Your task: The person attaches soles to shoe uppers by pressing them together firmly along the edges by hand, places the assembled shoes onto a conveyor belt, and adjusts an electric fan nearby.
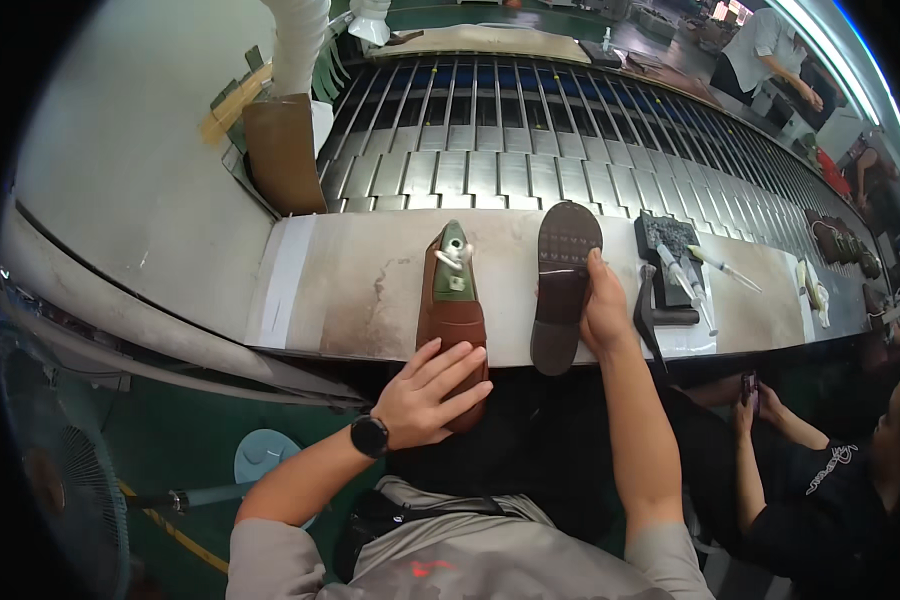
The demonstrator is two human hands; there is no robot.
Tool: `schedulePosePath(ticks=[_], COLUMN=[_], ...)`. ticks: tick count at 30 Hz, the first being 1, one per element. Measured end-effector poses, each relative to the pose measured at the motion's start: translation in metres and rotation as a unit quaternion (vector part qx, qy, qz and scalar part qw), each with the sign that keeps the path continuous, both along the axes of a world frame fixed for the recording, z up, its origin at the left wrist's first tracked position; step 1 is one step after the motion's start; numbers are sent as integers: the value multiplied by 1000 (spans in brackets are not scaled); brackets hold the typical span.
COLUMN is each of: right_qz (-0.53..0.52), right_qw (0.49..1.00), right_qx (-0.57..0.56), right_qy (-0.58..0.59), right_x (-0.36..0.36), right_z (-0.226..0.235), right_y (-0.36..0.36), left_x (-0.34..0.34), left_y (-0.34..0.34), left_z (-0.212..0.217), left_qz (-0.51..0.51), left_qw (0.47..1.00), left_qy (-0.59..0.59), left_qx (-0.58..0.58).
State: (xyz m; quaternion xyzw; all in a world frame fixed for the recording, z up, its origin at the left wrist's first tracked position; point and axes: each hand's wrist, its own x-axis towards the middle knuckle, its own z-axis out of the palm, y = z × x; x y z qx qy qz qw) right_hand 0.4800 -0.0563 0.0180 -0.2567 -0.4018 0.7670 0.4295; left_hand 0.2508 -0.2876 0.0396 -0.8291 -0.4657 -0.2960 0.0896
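On the bench: brown shoe on a green last, overlapping the near edge.
Left hand: laid over the shoe's near end, grip unclear; light, even pressure should steady it.
Right hand: holding the dark sole by its right edge, above the bench; edge-only contact should spare its faces.

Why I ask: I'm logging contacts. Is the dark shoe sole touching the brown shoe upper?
Apart. The head view shows pale worktop between the dark shoe sole in the right hand and the brown shoe upper under the left hand.
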Motion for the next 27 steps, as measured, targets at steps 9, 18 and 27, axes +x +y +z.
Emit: schedulePosePath(ticks=[9, 18, 27], right_qz=[-28, -67, -126], right_qw=[1000, 998, 988], right_qx=[8, 11, -36], right_qy=[-2, -11, -78], right_x=[2, 4, 18], right_z=[2, -12, -20], right_y=[-9, -4, -6], left_x=[8, 15, 26], left_y=[-5, -4, 5], left_z=[-29, -40, -37], left_qz=[-7, 23, 25], left_qw=[998, 997, 996], left_qy=[-44, -74, -85], left_qx=[-41, -12, -24])
